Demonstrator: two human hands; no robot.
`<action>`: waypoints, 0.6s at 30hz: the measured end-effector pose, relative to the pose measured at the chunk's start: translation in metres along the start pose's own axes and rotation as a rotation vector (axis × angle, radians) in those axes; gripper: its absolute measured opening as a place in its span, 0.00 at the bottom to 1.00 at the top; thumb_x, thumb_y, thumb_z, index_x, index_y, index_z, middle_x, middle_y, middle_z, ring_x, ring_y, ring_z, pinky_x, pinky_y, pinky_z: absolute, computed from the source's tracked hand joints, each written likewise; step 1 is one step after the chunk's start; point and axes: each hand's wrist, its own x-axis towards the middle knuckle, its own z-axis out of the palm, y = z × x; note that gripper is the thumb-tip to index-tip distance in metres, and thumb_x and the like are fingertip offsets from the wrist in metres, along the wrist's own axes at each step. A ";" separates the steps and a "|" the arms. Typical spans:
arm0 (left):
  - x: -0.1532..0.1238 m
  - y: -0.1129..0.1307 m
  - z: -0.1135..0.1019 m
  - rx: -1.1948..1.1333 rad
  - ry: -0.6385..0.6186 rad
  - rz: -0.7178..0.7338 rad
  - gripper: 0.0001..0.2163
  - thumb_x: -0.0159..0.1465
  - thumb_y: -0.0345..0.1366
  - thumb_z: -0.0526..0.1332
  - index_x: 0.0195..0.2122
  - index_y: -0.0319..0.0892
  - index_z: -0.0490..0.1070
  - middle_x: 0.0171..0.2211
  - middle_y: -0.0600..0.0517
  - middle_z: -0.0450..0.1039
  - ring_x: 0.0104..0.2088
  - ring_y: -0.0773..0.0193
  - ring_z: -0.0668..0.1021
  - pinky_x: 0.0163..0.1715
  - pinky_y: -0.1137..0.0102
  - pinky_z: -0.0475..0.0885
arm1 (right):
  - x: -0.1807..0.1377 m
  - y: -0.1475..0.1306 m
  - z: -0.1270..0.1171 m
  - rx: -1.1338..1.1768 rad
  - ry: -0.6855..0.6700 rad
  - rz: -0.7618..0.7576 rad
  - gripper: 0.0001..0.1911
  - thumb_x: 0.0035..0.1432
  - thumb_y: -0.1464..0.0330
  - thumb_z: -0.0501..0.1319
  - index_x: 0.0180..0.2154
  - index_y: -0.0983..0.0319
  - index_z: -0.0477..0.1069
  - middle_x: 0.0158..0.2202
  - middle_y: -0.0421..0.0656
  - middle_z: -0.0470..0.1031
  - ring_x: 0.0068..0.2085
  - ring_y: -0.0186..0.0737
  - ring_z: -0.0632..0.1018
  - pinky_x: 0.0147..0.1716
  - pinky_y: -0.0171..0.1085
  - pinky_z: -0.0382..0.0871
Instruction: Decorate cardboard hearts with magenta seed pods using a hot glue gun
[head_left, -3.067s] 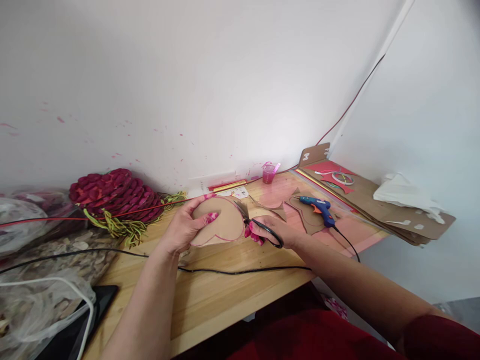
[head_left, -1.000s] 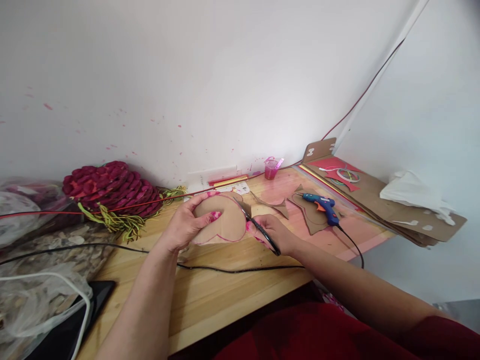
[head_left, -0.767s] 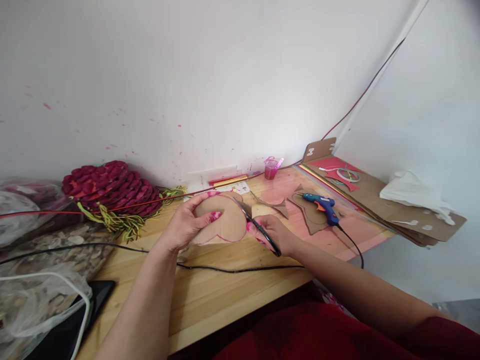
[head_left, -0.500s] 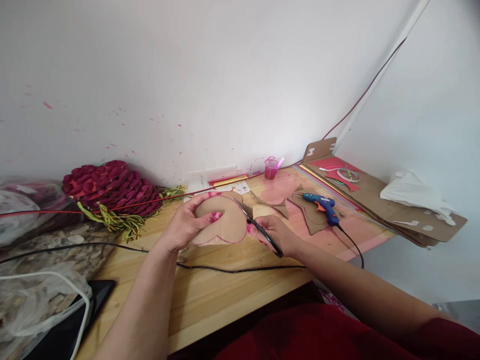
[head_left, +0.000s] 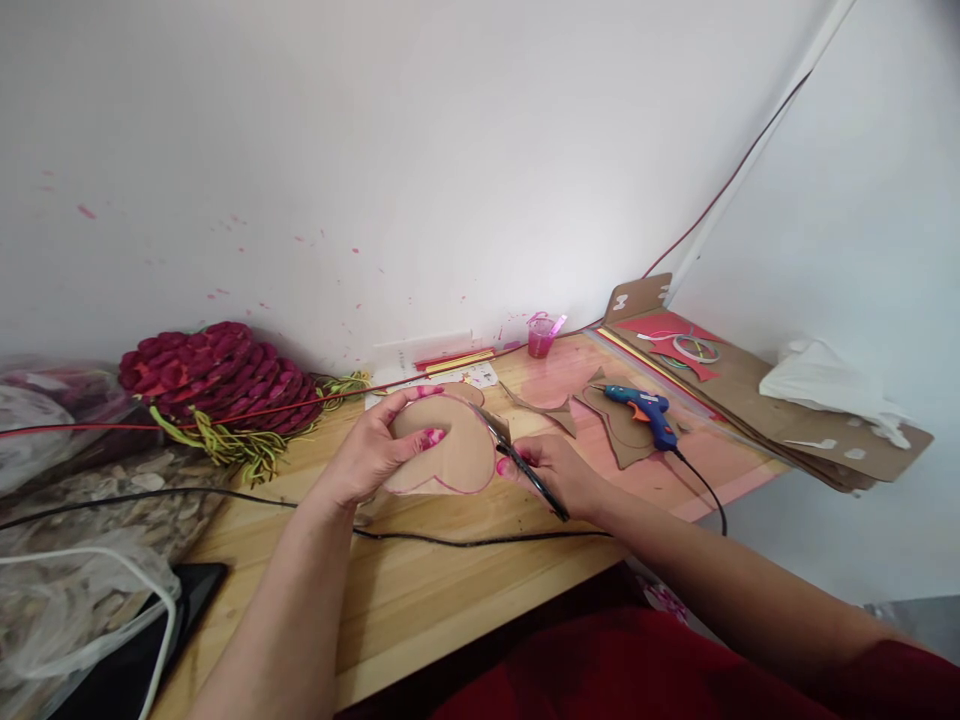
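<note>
A piece of cardboard (head_left: 465, 445) with a rounded outline drawn in dark pink is raised above the table. My left hand (head_left: 379, 445) grips its left side, thumb on the face and fingers behind. Black scissors (head_left: 529, 470) are held in my right hand (head_left: 559, 475), their blades against the cardboard's upper right edge along the drawn line. Pink paint marks the nails and fingertips of both hands. To the right lies a blue glue gun (head_left: 641, 410) on a cut cardboard scrap (head_left: 619, 430).
A magenta scaly craft piece (head_left: 217, 375) with yellow-green fringe sits at left, beside plastic bags (head_left: 90, 610) of shell-like bits. A pink paint cup (head_left: 540, 335) stands by the wall. Cardboard sheets (head_left: 757, 410) are stacked at right. A black cord (head_left: 465, 542) crosses the wooden table (head_left: 420, 600).
The scissor blades have closed somewhat at the cardboard's upper right edge. Both hands stay almost in place, and the view has shifted slightly.
</note>
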 end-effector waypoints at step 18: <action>-0.002 -0.004 0.014 0.006 -0.099 0.004 0.24 0.53 0.42 0.72 0.49 0.47 0.67 0.39 0.53 0.75 0.35 0.65 0.77 0.33 0.73 0.73 | -0.013 -0.002 -0.007 0.145 -0.067 0.184 0.28 0.58 0.44 0.58 0.24 0.63 0.64 0.18 0.35 0.60 0.18 0.28 0.63 0.16 0.30 0.55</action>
